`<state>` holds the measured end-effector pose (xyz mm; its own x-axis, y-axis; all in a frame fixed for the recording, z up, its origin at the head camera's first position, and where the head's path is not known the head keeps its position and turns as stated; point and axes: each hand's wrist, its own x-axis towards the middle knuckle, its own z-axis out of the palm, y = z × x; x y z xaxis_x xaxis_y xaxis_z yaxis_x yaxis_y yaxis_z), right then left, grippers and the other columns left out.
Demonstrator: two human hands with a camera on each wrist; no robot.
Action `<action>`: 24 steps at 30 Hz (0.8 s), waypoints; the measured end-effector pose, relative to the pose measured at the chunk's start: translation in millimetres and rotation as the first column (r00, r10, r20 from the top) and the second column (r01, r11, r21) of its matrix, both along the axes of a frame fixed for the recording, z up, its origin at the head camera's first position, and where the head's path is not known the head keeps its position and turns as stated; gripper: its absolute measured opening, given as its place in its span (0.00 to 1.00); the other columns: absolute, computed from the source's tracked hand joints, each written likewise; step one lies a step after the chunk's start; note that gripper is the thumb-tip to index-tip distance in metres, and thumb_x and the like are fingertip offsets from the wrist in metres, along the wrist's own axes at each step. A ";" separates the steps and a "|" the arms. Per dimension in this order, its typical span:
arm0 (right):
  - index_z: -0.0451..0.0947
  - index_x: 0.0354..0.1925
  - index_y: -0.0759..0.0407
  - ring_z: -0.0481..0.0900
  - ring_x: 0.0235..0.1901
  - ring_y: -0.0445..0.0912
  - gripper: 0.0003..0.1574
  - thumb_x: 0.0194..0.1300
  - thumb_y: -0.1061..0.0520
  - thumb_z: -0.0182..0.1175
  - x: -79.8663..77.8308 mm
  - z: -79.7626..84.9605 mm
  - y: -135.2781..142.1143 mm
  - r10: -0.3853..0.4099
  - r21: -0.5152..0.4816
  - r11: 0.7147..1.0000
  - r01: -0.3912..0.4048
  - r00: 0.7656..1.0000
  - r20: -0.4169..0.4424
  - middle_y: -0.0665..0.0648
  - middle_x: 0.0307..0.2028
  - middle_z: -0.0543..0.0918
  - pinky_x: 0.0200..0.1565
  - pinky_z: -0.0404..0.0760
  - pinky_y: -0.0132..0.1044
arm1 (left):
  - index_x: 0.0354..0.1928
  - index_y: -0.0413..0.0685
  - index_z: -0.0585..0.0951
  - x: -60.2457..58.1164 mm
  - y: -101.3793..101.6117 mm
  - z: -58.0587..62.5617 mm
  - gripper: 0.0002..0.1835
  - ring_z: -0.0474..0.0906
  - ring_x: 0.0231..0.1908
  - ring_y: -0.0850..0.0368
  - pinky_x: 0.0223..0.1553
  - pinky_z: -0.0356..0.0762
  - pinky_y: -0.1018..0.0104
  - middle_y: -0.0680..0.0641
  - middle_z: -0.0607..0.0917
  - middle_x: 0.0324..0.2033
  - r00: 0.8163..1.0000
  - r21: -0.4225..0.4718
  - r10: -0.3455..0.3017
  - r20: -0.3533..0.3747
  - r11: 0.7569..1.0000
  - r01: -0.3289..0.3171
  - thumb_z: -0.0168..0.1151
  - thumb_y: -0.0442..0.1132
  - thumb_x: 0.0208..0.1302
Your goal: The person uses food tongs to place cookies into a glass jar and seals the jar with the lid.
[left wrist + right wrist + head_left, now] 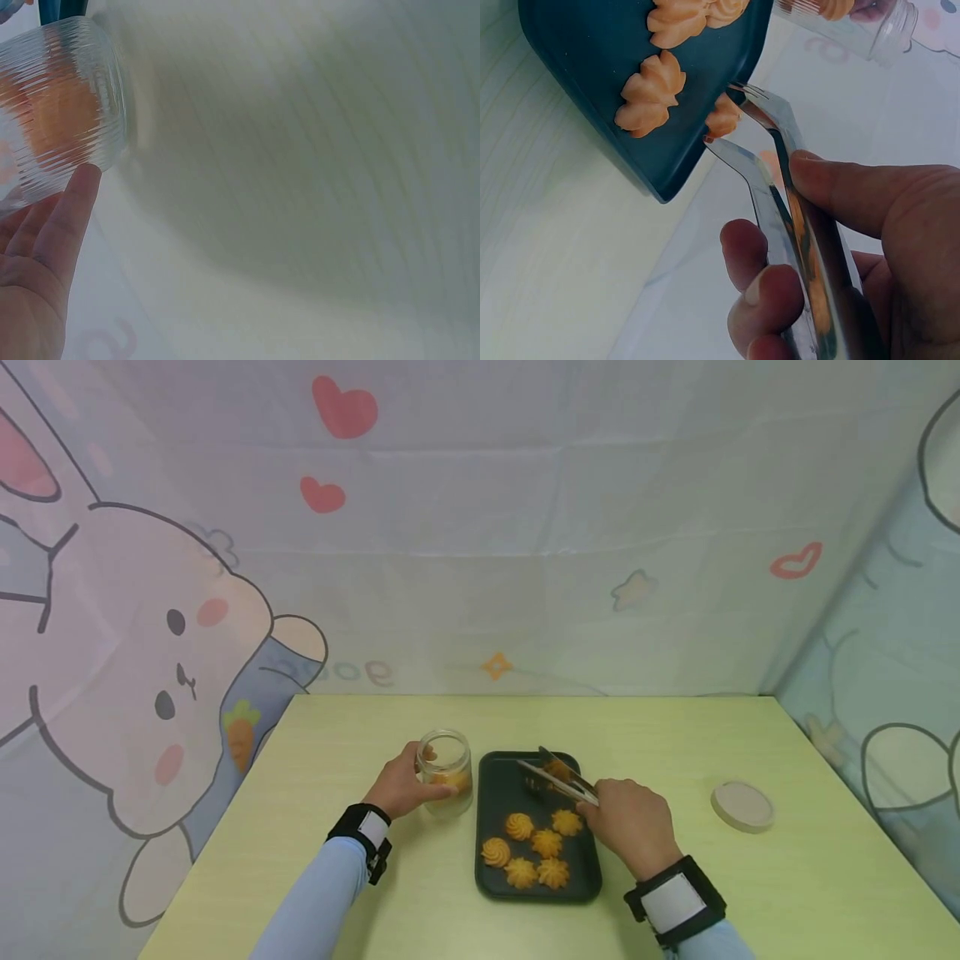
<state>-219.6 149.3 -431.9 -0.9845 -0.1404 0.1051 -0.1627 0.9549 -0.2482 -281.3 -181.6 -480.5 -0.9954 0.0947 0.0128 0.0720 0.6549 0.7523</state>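
My left hand (405, 783) holds a clear glass jar (448, 793) from its left side, thumb across the front. Orange-yellow cookies (64, 116) show through the jar's ribbed wall in the left wrist view. My right hand (633, 822) grips metal tongs (573, 787) over the far end of a dark green tray (498, 781). Between the tong tips is a swirled cookie (724, 116); whether they squeeze it, I cannot tell. Several more piped cookies (547, 843) lie on the tray's near half.
A round pale lid (742, 806) lies on the light wooden table (810, 877), right of my right hand. Behind the table hangs a cloth backdrop (540, 543) printed with a rabbit and hearts. The jar stands close to the tray's left edge.
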 end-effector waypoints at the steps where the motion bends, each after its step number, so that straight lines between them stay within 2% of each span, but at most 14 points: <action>1: 0.76 0.23 0.57 0.68 0.14 0.46 0.18 0.63 0.48 0.66 -0.1 0.3 0.1 0.000 -0.005 1.000 -0.001 1.000 -0.003 0.51 0.14 0.70 0.16 0.65 0.38 | 0.58 0.44 0.69 -0.3 -0.3 -0.6 0.41 0.72 0.60 0.40 0.57 0.71 0.47 0.38 0.76 0.59 1.000 0.000 0.001 -0.001 1.000 -0.001 0.79 0.54 0.46; 11: 0.74 0.22 0.56 0.67 0.13 0.46 0.19 0.63 0.48 0.66 -0.3 7.5 -0.6 0.033 -0.021 0.999 -0.036 0.995 -0.098 0.51 0.14 0.69 0.15 0.63 0.38 | 0.59 0.44 0.68 0.8 -0.2 -0.5 0.43 0.71 0.60 0.40 0.57 0.71 0.47 0.38 0.76 0.59 1.000 -0.007 0.010 0.006 1.000 -0.010 0.79 0.55 0.46; 17: 0.75 0.23 0.56 0.65 0.12 0.44 0.18 0.63 0.48 0.66 2.1 22.4 -9.6 0.061 -0.033 0.997 -0.068 0.982 -0.177 0.49 0.13 0.69 0.14 0.62 0.37 | 0.59 0.44 0.69 2.2 0.3 0.7 0.42 0.71 0.60 0.40 0.57 0.71 0.47 0.37 0.76 0.59 1.000 -0.002 0.004 0.002 1.000 -0.004 0.79 0.54 0.46; 24: 0.76 0.26 0.56 0.65 0.11 0.43 0.16 0.63 0.48 0.67 4.0 43.2 -27.7 0.106 -0.067 0.990 -0.124 0.968 -0.229 0.48 0.13 0.68 0.13 0.62 0.36 | 0.59 0.44 0.69 1.4 -0.1 -0.1 0.43 0.71 0.61 0.39 0.58 0.71 0.46 0.38 0.76 0.60 1.000 0.009 0.002 0.000 1.000 -0.002 0.79 0.55 0.45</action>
<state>-215.6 121.6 -388.7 -0.9122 -0.2336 0.3366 -0.3306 0.9048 -0.2682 -280.0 -181.7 -480.6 -0.9956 0.0926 0.0136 0.0706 0.6480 0.7584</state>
